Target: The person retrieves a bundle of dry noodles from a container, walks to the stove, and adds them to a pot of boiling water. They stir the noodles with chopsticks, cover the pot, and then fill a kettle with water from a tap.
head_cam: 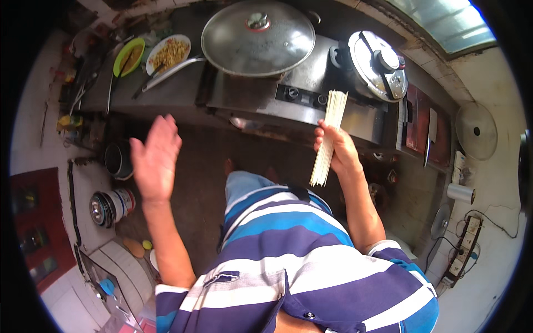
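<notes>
My right hand point(343, 150) grips a bundle of dry noodle sticks point(334, 109) around its middle, in front of the stove. The pale sticks stand nearly upright in the picture and poke out above and below my fist. My left hand point(158, 160) is raised over the floor with its fingers extended and nothing in it; it is slightly blurred. Ahead, a large wok point(194, 62) sits on the cooktop point(308, 70) under a steamy glass lid point(258, 45). Right of it stands a pressure cooker point(377, 66) with a shiny lid.
Left on the counter point(166, 98) are a green bowl point(137, 45) of sauce and a white plate point(183, 41) of chopped food, both with utensils. A cleaver point(432, 129) rests by a reddish board point(416, 116) at right. A pot point(118, 160) and stacked basins point(104, 208) stand low at left.
</notes>
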Demonstrator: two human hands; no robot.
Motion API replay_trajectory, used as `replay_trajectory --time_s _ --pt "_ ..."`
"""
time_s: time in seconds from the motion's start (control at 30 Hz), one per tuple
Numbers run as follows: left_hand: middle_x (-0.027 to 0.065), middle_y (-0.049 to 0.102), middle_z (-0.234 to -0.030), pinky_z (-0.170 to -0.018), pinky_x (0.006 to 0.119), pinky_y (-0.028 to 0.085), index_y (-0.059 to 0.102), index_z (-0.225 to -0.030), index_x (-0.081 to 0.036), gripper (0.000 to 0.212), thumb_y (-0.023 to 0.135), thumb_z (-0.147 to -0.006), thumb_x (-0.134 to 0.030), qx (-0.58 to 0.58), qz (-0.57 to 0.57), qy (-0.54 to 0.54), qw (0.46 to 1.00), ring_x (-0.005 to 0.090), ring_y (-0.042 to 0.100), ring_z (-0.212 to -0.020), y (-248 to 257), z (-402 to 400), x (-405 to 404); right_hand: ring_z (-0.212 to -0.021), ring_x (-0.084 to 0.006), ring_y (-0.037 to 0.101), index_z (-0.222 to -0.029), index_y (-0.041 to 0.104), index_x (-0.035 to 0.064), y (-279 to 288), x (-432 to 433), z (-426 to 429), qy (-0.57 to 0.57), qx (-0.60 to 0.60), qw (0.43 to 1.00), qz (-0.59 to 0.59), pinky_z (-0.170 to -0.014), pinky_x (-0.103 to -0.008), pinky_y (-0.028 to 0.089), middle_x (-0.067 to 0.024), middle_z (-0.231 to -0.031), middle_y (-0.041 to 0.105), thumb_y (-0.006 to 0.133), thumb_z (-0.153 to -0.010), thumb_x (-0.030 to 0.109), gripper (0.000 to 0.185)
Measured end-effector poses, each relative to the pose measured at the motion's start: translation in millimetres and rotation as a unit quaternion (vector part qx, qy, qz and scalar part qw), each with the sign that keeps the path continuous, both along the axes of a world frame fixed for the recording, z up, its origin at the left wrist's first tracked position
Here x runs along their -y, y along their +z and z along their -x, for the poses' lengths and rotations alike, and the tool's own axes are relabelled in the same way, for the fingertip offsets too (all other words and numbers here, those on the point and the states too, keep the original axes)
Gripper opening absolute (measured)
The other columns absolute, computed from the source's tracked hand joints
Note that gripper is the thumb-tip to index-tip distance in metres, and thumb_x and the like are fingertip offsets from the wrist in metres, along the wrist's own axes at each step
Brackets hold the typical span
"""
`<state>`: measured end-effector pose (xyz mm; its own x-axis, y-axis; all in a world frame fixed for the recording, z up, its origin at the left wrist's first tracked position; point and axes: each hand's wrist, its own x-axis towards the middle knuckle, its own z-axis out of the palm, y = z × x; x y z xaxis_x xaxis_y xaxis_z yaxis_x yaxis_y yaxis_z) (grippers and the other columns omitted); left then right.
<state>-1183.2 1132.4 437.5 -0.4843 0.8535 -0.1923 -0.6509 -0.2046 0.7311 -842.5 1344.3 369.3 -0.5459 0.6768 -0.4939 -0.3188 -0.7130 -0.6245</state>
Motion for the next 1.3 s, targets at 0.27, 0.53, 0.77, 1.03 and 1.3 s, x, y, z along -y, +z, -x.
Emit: replay_trajectory --time_s 0.27,0.53,0.77,1.03,1.3 --pt "0.0307 0.012 -0.154 -0.118 0.048 0.010 0.013 -0.147 0.010 0.099 0.023 -0.091 -0.071 -0.152 -0.182 -0.048 0.970 0.0404 0.013 -0.145 113.3 -58.3 -42.7 -0.067 -0.0133 0.057 -0.106 0.054 0.0030 -1.9 0.3 -4.7 -0.010 -0.009 1.000 -0.001 -0.061 -0.0283 0.052 -0.0037 -0.081 0.057 0.064 -0.092 0.017 0.022" --pt "0.0293 0.019 -0.152 -0.114 0.046 0.022 0.014 -0.148 0.008 0.109 0.024 -0.084 -0.080 -0.279 -0.169 -0.284 0.902 0.0379 0.026 -0.141 128.3 -117.5 -47.2 -0.070 -0.0123 0.057 -0.112 0.053 0.0034 -7.1 3.2 -5.2 0.003 -0.017 1.000 0.002 -0.064 -0.0282 0.052 -0.0035 -0.085 0.056 0.061 -0.093 0.018 0.025" --pt "0.0272 0.036 -0.144 -0.113 0.045 0.022 0.034 -0.144 0.003 0.071 0.045 -0.096 -0.047 -0.258 -0.252 -0.574 0.735 0.0390 0.033 -0.136 114.7 -168.4 -37.4 -0.069 -0.0118 0.056 -0.111 0.054 0.0047 -4.9 -0.6 5.3 0.006 0.003 1.000 -0.005 -0.063 -0.0279 0.052 -0.0020 -0.083 0.056 0.063 -0.092 0.021 0.026" --pt "0.0135 0.068 -0.098 -0.088 0.030 0.049 0.064 -0.111 0.003 0.041 0.049 -0.099 -0.034 -0.295 0.061 -0.433 0.850 0.0195 0.064 -0.097 7.5 -125.6 -29.4 -0.067 -0.0140 0.057 -0.110 0.053 0.0034 -12.6 -5.5 1.7 -0.011 -0.015 1.000 0.005 -0.061 -0.0292 0.052 -0.0042 -0.082 0.057 0.063 -0.091 0.019 0.026" --pt "0.0187 0.070 -0.098 -0.084 0.038 0.051 0.068 -0.106 -0.001 0.039 0.061 -0.086 -0.035 -0.414 0.479 -0.090 0.769 0.0304 0.067 -0.096 -224.9 -80.4 34.9 -0.067 -0.0164 0.059 -0.108 0.054 0.0012 -10.5 -13.9 6.5 -0.011 -0.022 1.000 0.016 -0.062 -0.0319 0.054 -0.0062 -0.081 0.058 0.064 -0.090 0.017 0.026"
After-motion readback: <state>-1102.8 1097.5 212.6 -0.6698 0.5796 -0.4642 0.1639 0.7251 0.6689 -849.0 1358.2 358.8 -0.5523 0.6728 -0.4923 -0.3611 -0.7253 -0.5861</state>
